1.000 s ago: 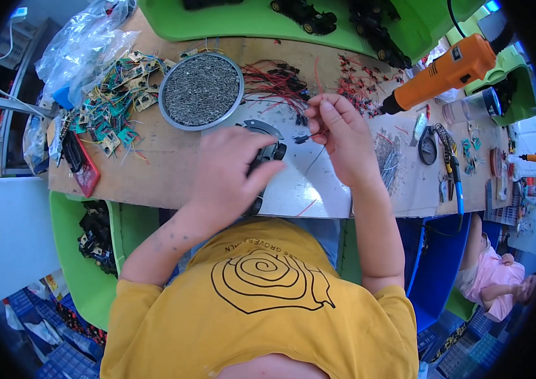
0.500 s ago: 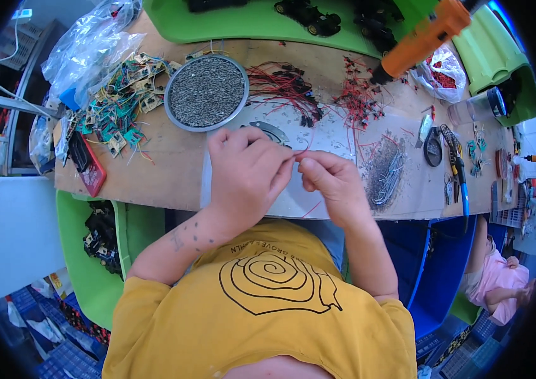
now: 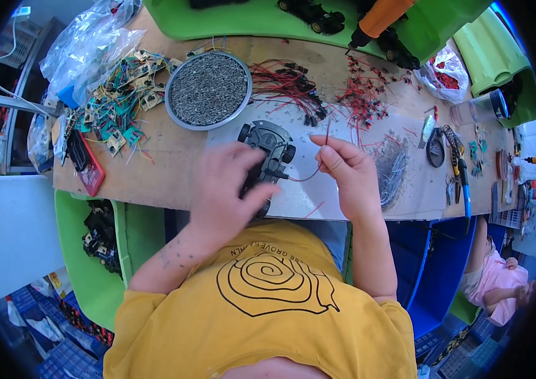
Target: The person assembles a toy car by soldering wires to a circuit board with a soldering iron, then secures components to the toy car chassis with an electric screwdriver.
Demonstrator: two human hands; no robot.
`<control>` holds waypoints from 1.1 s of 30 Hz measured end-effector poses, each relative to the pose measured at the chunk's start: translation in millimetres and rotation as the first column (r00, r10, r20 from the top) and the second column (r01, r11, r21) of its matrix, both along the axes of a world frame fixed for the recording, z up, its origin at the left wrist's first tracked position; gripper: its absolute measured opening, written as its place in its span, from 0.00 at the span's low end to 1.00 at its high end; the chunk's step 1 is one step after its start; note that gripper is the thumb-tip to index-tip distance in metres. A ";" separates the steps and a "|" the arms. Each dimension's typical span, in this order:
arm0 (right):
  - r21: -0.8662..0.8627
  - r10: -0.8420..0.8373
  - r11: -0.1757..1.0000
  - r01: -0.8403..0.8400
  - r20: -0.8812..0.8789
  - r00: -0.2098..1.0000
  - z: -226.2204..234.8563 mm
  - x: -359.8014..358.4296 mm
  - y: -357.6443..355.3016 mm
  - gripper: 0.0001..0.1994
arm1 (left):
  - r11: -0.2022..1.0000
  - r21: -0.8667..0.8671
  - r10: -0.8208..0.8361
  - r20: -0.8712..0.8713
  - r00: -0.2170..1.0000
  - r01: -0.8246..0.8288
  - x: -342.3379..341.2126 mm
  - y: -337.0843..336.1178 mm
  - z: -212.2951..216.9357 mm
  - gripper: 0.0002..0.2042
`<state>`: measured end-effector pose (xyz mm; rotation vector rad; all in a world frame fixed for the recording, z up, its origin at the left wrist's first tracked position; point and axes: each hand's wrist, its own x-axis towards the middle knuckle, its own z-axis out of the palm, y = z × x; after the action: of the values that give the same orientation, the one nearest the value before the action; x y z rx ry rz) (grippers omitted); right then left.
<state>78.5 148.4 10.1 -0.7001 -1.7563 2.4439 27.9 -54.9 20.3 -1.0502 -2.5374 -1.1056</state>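
Note:
A dark grey toy car chassis (image 3: 269,140) with black wheels lies on the pale work sheet in front of me, partly hidden by my left hand (image 3: 220,186). That hand is smeared by motion, but its thumb stands apart from its fingers and nothing shows between them. To the right of the chassis, my right hand (image 3: 349,169) pinches a thin dark red wire (image 3: 309,178) between thumb and forefinger. The wire curves from the chassis's side up to these fingertips, and its free end sticks up above them.
An orange power screwdriver (image 3: 381,22) hangs above the far green bin (image 3: 217,22). Behind my hands stand a metal dish (image 3: 167,104) of small screws and wire bundles (image 3: 290,85). Circuit boards (image 3: 116,114) lie left; a soldering iron (image 3: 464,180) is at the right.
My hands were together on the wire; now the left has drawn back, uncovering the chassis, and the right has moved slightly right with the wire. The orange screwdriver has swung up and left.

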 end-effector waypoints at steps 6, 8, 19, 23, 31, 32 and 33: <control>0.457 0.177 0.878 -0.143 -0.033 0.984 5.9 8.9 -8.7 0.10 | 0.992 -0.029 0.096 0.786 0.611 -0.119 -23.4 -28.7 -20.4 0.09; 0.735 0.166 0.676 -0.049 -0.087 0.982 11.2 9.8 -12.8 0.10 | 0.992 -0.003 0.075 0.819 0.568 -0.127 -22.6 -26.7 -12.2 0.08; 0.859 0.186 0.503 0.096 -0.217 0.958 28.1 14.9 -26.5 0.08 | 0.744 0.418 -0.397 0.904 0.159 -0.520 -6.5 -1.4 -8.8 0.20; 0.861 0.198 0.503 0.078 -0.203 0.959 24.8 15.6 -35.5 0.06 | 0.651 0.524 -0.560 0.820 0.119 -0.550 -6.6 3.5 -17.3 0.23; 0.937 0.238 0.316 0.149 -0.230 0.944 8.2 8.9 -51.8 0.06 | 0.581 0.549 -0.581 0.797 0.166 -0.601 2.1 8.5 -17.6 0.23; 0.937 0.238 0.317 0.148 -0.229 0.944 8.3 8.1 -52.6 0.06 | 0.580 0.548 -0.580 0.797 0.166 -0.602 2.4 7.8 -19.3 0.23; 0.946 0.245 0.286 0.151 -0.224 0.943 9.0 7.1 -53.5 0.07 | 0.590 0.545 -0.575 0.801 0.164 -0.595 2.6 6.8 -22.3 0.23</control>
<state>85.7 95.0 19.1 -0.0383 -2.5371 0.8811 30.6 -48.2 -2.0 0.2896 -1.6911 -3.4142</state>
